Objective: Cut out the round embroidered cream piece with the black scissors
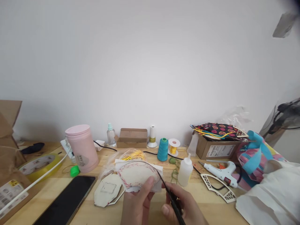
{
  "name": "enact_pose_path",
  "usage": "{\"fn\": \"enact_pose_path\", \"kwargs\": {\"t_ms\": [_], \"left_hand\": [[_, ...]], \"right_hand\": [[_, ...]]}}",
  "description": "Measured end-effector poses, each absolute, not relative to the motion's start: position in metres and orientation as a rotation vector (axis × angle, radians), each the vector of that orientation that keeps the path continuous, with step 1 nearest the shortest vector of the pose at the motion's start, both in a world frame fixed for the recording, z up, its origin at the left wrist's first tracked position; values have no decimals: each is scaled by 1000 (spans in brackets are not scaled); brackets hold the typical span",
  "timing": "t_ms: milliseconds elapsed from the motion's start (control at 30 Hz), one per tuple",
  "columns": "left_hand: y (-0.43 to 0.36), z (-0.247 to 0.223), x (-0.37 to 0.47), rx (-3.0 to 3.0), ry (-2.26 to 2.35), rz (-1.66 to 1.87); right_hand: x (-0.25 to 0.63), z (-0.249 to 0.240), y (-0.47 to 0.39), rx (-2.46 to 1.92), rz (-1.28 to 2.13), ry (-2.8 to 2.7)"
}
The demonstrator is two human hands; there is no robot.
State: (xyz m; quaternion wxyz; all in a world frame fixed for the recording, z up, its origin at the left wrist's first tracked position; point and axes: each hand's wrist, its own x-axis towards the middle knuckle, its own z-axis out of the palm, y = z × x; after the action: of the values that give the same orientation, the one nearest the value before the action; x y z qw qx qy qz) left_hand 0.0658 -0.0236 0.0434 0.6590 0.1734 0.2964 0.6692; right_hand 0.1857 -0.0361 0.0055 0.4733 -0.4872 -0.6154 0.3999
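Observation:
A white fan-shaped piece (137,174) with reddish marks along its edge is held up at the lower middle. My left hand (140,203) grips it from below, thumb pressed on its front. Behind it is a white sheet (159,171). My right hand (182,204) is closed around a slim black tool (172,200), whose thin dark upper end reaches the fan piece's right side and curves along its top edge. To the left lie cream octagonal pieces (106,190) on the table.
Left are a black phone (67,200), pink cup (83,150), yellow tape roll (41,165) and open cardboard box (9,140). Right are a squeeze bottle (185,173), glue gun (221,173), wooden cutout (217,189) and white bag (272,193). Behind stands a teal thread cone (162,150).

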Motion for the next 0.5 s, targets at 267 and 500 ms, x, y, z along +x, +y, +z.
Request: {"fn": "enact_pose_path", "kwargs": {"t_ms": [267,500], "left_hand": [[-26,38,68,472,755,1396],[-27,38,70,467,815,1377]], "right_hand": [[189,2,-36,-1091,1175,-1404],[189,3,-41,-1131,1159,-1344]]}}
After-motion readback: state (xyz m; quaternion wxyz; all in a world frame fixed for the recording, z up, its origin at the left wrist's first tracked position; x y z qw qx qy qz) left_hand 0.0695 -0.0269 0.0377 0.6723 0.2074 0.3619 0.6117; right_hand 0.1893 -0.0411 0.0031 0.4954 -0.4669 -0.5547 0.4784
